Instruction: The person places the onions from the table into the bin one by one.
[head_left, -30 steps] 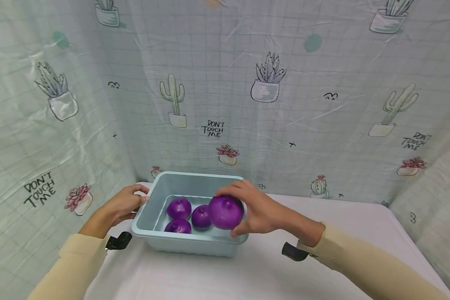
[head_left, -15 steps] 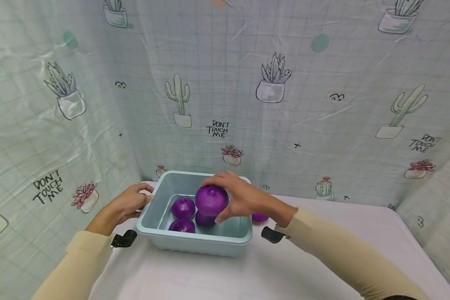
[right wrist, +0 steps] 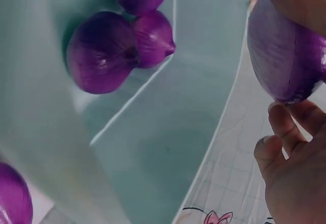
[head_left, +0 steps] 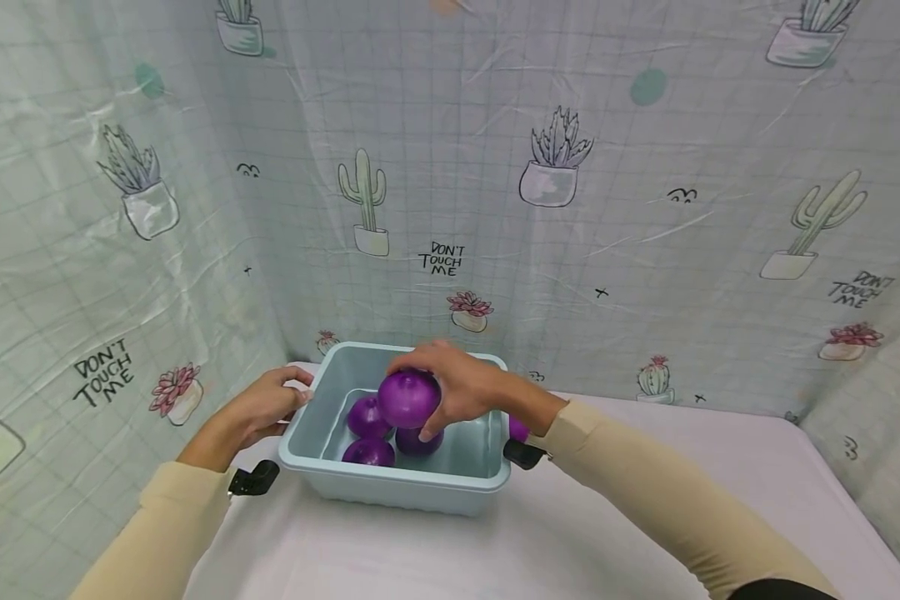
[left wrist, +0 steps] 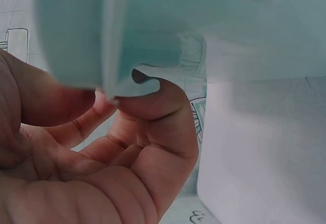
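Observation:
My right hand [head_left: 457, 385] holds a purple onion [head_left: 409, 398] from its right side, thumb below and fingers over the top. The onion is up over the pale blue plastic basin [head_left: 450, 482]. Lower down, inside the basin, lie a back-left onion [head_left: 367, 417], a front onion [head_left: 368, 452] and a right-hand onion [head_left: 420, 442] partly covered by the held one. My left hand [head_left: 266, 406] pinches the basin's left rim, and in the left wrist view its thumb [left wrist: 56, 102] and a bent finger [left wrist: 163, 132] lie either side of that rim [left wrist: 135, 87].
Another purple onion [head_left: 518, 429] lies on the table outside the basin's right wall, half hidden by my right forearm. The white-covered table [head_left: 570, 533] runs back to a cactus-printed curtain [head_left: 607, 250], and the same curtain closes off both sides.
My right hand has carried the onion leftward from the basin's right edge to above the onions inside. The onion outside has come into view. My left hand stays at the rim.

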`<state>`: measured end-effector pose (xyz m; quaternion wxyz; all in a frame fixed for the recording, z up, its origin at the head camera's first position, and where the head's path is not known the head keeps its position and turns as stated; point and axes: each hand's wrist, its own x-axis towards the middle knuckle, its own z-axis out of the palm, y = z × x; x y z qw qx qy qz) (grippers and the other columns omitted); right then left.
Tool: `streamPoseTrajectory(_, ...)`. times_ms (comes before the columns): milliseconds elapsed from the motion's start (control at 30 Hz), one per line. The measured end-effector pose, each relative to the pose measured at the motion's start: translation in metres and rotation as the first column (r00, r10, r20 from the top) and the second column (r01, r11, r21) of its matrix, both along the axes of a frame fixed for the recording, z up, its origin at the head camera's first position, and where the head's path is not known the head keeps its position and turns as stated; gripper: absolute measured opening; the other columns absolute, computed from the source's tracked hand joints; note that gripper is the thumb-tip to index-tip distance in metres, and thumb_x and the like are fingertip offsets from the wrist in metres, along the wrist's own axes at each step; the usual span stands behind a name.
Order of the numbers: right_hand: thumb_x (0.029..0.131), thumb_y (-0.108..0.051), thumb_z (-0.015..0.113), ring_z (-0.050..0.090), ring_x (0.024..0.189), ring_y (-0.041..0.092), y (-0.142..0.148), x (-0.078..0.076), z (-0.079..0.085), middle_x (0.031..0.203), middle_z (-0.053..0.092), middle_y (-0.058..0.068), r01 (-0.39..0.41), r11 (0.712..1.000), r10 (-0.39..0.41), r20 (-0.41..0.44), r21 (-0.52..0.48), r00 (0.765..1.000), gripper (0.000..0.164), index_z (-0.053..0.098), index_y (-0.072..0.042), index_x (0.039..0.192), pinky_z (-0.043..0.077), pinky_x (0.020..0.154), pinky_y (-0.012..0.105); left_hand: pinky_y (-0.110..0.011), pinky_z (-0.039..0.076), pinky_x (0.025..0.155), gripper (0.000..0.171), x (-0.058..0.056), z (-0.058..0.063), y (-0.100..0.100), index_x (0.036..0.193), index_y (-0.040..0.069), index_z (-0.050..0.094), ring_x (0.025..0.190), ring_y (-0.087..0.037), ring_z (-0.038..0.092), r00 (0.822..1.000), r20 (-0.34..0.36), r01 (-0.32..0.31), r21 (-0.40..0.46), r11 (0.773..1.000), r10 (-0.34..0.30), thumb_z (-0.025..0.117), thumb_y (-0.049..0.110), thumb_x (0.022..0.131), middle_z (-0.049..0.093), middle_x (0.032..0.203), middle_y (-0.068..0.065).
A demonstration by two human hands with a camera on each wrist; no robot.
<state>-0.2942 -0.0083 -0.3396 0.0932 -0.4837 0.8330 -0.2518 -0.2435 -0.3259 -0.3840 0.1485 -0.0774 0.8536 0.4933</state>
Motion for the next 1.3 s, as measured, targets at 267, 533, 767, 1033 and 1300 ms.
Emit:
streamPoseTrajectory(267,0.062,-0.024,0.101,0.049,0.126,0.018,0.005,-0.001,-0.008,0.137,0.064,-0.004,-0.085,0.99,0.09,-0.035,0.111,0.995,0.09,0.059,-0.023,0.142,0.046,0.104,0.036,-0.045,0.062,0.085,0.039,-0.002,-0.002,0.0,0.143,0.0,0.044,0.103,-0.031,0.066,1.0,-0.003,-0.001,-0.003,1.0,0.001,0.046,0.009,0.105,0.06,0.13,-0.026)
streamPoseTrajectory(533,0.064,-0.026,0.1,0.048,0.124,0.017,0.009,0.006,-0.016,0.138,0.063,-0.003,-0.085,0.977,0.101,-0.072,0.195,0.992,0.091,0.057,-0.025,0.145,0.046,0.104,0.036,-0.044,0.062,0.084,0.038,-0.002,-0.004,-0.001,0.142,0.001,0.045,0.101,-0.029,0.067,1.0,-0.003,-0.002,0.004,1.0,0.002,0.047,0.009,0.105,0.061,0.129,-0.025)
streamPoseTrajectory(767,0.066,-0.027,0.098,0.047,0.123,0.017,0.011,0.011,-0.026,0.134,0.065,-0.002,-0.094,0.964,0.121,-0.096,0.247,0.988,0.088,0.057,-0.026,0.145,0.047,0.101,0.032,-0.043,0.062,0.083,0.038,-0.002,-0.003,-0.002,0.142,0.0,0.044,0.101,-0.029,0.066,1.0,0.005,-0.002,0.009,1.0,0.002,0.046,0.009,0.105,0.061,0.127,-0.025)
streamPoseTrajectory(1033,0.068,-0.033,0.097,0.053,0.123,0.015,0.01,0.012,-0.034,0.135,0.068,-0.004,-0.126,0.955,0.167,-0.134,0.268,0.977,0.085,0.058,-0.025,0.144,0.044,0.102,0.029,-0.043,0.062,0.083,0.038,-0.002,-0.004,-0.001,0.142,0.0,0.044,0.1,-0.028,0.066,1.0,0.002,-0.002,0.015,1.0,0.002,0.046,0.009,0.105,0.061,0.127,-0.024)
streamPoseTrajectory(1300,0.072,-0.036,0.094,0.052,0.118,0.018,0.008,0.014,-0.039,0.136,0.068,-0.002,-0.109,0.939,0.176,-0.184,0.325,0.967,0.082,0.057,-0.027,0.145,0.048,0.098,0.03,-0.043,0.062,0.083,0.038,-0.002,-0.004,-0.001,0.142,0.0,0.044,0.1,-0.028,0.066,1.0,-0.006,-0.005,0.019,1.0,0.005,0.046,0.009,0.105,0.061,0.127,-0.024)
